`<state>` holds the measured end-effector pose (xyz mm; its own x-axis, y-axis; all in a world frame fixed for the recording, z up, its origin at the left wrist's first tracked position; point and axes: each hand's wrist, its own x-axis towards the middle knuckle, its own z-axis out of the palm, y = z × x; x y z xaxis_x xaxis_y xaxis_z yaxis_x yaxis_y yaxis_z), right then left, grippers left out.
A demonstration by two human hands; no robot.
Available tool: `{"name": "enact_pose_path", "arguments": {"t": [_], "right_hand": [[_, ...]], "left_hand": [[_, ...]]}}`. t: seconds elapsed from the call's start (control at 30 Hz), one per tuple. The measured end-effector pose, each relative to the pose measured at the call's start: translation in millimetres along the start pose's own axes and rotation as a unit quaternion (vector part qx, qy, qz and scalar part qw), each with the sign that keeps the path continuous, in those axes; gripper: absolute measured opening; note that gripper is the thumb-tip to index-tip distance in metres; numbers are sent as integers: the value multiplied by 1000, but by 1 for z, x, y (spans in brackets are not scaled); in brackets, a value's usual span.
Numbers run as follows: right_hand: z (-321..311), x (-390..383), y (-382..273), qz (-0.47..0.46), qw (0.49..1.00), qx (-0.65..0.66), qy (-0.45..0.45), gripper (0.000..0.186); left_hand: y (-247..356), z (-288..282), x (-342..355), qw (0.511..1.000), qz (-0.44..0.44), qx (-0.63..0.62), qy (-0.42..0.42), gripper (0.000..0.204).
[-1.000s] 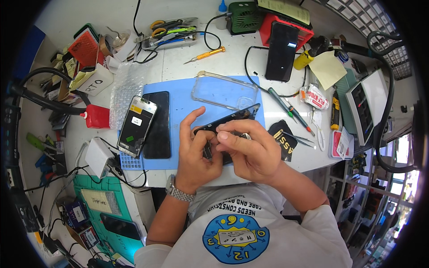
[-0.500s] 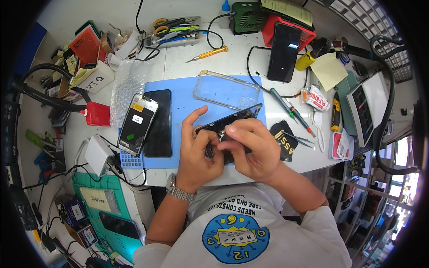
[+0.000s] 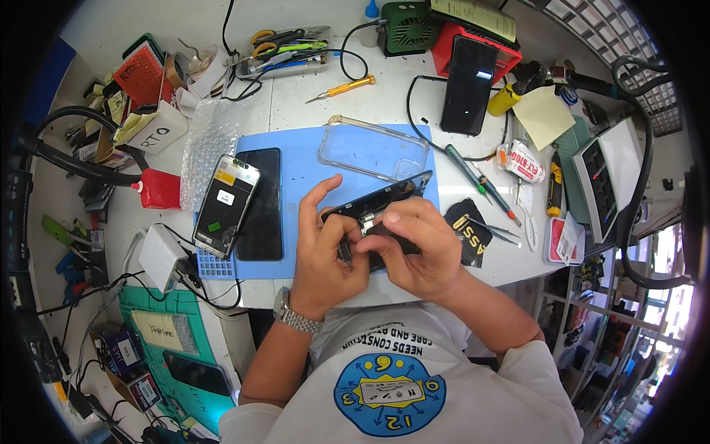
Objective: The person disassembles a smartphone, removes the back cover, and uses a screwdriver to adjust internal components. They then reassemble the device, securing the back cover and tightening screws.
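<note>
Phone part in the fingers slants lengthwise rightward and away.

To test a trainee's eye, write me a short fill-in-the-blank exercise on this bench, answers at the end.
1. The left hand, at the dark phone part, has a metal-banded ____ on its wrist.
2. The clear case lies on a mat coloured ____.
3. The tweezers lie to the ____ of the right hand.
4. The squat bottle beside the bubble wrap is ____.

Missing words: watch; blue; right; red.
</note>
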<state>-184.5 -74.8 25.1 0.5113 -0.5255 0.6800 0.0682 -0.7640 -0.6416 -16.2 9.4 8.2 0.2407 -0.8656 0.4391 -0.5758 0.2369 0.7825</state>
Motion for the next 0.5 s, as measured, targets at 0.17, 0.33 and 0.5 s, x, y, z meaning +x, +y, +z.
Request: {"name": "enact_pose_path", "arguments": {"t": [0.17, 0.33, 0.5], "right_hand": [[4, 2, 0, -14, 1000, -14, 0, 66], [5, 0, 2, 0, 1000, 17, 2, 60], [-16, 30, 1, 32, 985, 129, 110, 66]], "left_hand": [[-1, -1, 2, 1000, 23, 9, -11, 19], [1, -1, 4, 999, 29, 22, -8, 18], [1, -1, 4, 999, 30, 24, -8, 19]]}}
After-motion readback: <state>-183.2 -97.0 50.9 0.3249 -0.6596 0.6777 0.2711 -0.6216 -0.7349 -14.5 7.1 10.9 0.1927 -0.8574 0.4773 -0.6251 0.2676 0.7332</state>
